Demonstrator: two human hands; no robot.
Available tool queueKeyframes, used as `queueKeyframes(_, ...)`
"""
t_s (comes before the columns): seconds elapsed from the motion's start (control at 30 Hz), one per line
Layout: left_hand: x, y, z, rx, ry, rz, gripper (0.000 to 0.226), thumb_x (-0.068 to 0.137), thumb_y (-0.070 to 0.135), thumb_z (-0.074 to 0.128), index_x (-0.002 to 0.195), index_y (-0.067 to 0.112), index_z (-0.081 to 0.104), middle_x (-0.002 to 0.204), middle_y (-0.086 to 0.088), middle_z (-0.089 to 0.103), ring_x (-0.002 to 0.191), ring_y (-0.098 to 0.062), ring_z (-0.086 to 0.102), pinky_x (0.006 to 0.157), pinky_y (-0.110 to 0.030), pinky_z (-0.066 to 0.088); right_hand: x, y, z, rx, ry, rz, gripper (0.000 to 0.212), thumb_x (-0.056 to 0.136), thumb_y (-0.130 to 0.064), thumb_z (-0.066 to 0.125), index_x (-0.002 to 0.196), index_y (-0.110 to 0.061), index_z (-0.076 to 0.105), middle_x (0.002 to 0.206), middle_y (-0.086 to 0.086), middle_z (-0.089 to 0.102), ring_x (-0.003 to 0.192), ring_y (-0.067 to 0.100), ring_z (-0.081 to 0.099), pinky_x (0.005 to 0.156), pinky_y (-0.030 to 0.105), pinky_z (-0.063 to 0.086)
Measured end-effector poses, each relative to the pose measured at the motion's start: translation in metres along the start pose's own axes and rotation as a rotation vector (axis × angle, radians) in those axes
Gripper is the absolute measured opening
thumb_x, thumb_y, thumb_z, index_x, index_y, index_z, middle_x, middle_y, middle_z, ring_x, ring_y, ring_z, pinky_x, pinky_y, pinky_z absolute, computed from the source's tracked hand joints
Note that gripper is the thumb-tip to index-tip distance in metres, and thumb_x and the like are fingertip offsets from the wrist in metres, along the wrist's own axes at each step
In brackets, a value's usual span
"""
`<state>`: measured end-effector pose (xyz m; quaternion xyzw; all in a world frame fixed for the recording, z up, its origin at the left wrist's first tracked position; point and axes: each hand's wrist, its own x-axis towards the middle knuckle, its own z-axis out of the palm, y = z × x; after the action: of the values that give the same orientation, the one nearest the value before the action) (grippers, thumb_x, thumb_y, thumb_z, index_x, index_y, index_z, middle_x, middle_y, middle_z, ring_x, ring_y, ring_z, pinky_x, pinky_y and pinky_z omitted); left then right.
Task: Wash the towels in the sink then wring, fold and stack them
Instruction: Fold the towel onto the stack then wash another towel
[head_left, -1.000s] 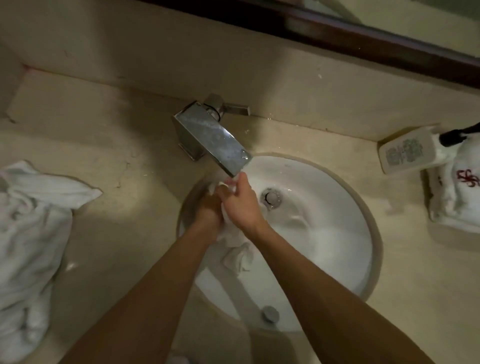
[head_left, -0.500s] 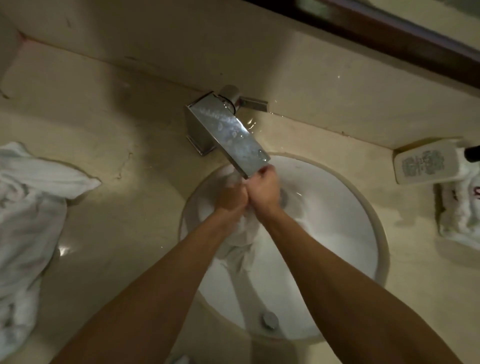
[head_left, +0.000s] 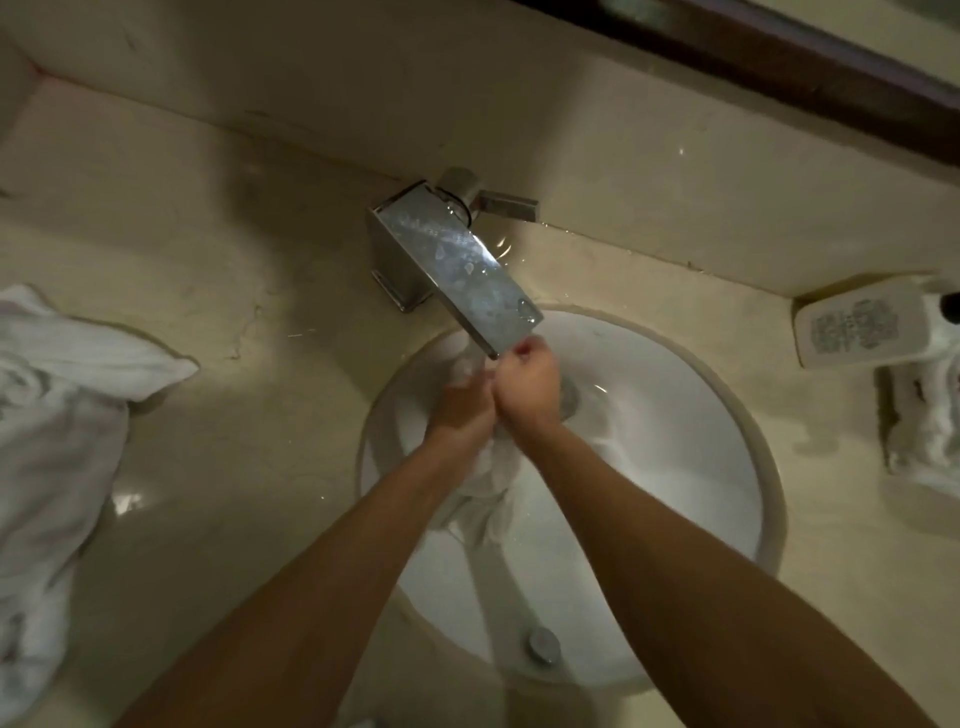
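A small white towel (head_left: 485, 499) hangs bunched over the round white sink (head_left: 691, 467), just under the spout of the chrome faucet (head_left: 457, 270). My left hand (head_left: 460, 410) and my right hand (head_left: 527, 387) grip it side by side, knuckles together, with the wet cloth trailing below them into the basin. Most of the towel's upper part is hidden inside my fists.
A pile of white towels (head_left: 57, 467) lies on the beige counter at the left edge. At the right stand a white soap bottle (head_left: 862, 325) and a folded white towel (head_left: 930, 441). The drain (head_left: 569, 402) sits behind my right hand.
Both hands have shifted slightly up toward the faucet spout and closed tighter together on the towel. The view has swung a little left and down.
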<state>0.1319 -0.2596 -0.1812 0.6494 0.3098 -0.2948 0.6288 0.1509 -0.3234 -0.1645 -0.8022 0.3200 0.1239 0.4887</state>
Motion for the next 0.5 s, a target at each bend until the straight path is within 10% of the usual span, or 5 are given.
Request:
queueKeyframes(0.17,0.011,0.015,-0.02,-0.414,-0.131,-0.168,0.048,0.106,0.018,0.024,0.104,-0.005,0.066,0.105,-0.025,0.063,0.102,-0.026,0.064,0.089,-0.028,0.047,-0.034,0.003,0.015,0.037,-0.121,-0.118,0.016,0.087,-0.032,0.057,0.097,-0.019,0.054,0.072,-0.005,0.058,0.074,0.018,0.059,0.069,0.036,0.051)
queueKeyframes(0.37,0.001,0.012,0.0,-0.115,0.024,-0.039,0.034,0.103,0.019,0.039,0.078,0.008,0.061,0.076,-0.01,0.058,0.071,-0.024,0.055,0.065,-0.035,0.047,0.006,-0.005,0.001,-0.004,0.107,0.064,0.016,0.095,-0.018,0.055,0.107,-0.007,0.058,0.099,0.012,0.067,0.103,0.037,0.062,0.083,0.037,0.045)
queueKeyframes(0.5,0.003,0.028,-0.016,-0.347,-0.102,-0.103,0.033,0.106,0.021,0.031,0.078,0.018,0.05,0.077,0.002,0.053,0.067,-0.012,0.053,0.058,-0.024,0.049,-0.031,0.006,0.007,0.04,-0.092,-0.207,0.031,0.084,-0.036,0.056,0.1,-0.01,0.06,0.084,0.004,0.064,0.084,0.026,0.063,0.075,0.038,0.05)
